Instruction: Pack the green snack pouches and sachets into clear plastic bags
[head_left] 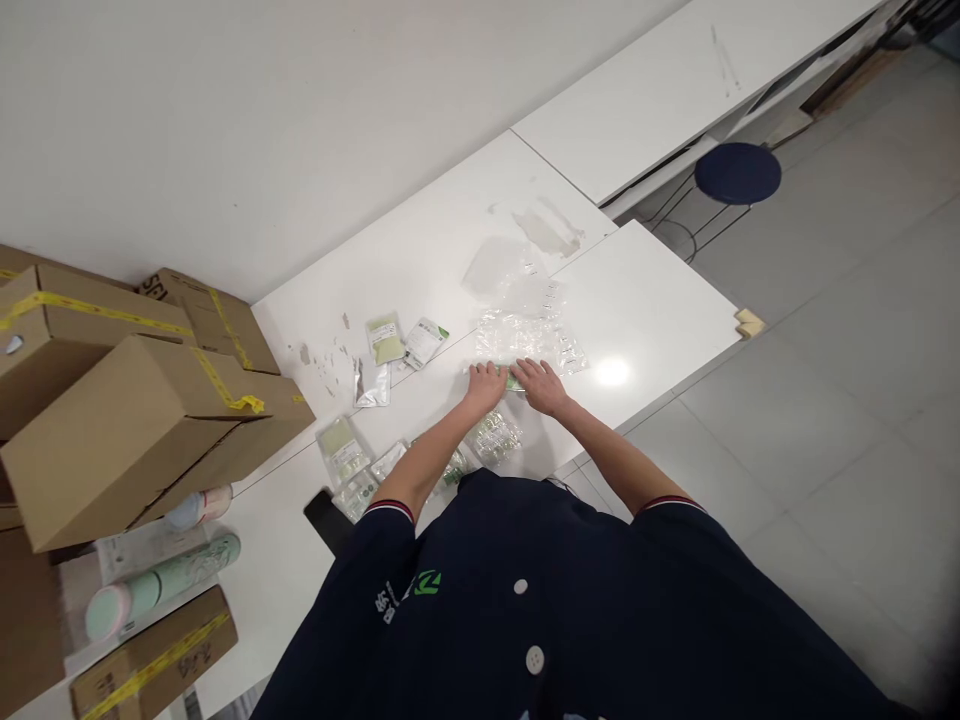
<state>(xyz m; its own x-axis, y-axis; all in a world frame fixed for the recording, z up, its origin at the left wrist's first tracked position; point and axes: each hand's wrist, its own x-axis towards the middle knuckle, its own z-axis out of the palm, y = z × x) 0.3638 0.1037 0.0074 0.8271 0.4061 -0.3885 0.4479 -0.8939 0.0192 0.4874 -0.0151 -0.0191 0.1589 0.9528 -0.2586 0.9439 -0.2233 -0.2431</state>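
Both of my hands rest on the white table (645, 290), close together. My left hand (486, 384) and my right hand (540, 384) have their fingers curled down onto a small green packet (514, 381) that shows between them. A pile of clear plastic bags (529, 335) lies just beyond my fingertips. Another clear bag with green contents (495, 436) lies under my forearms, nearer my body.
Several small sachets (385, 338) lie to the left, with more packets (343, 452) by the table's near edge. Taped cardboard boxes (127, 420) are stacked at far left, above a green tube (161, 583). A dark stool (737, 173) stands on the grey floor to the right.
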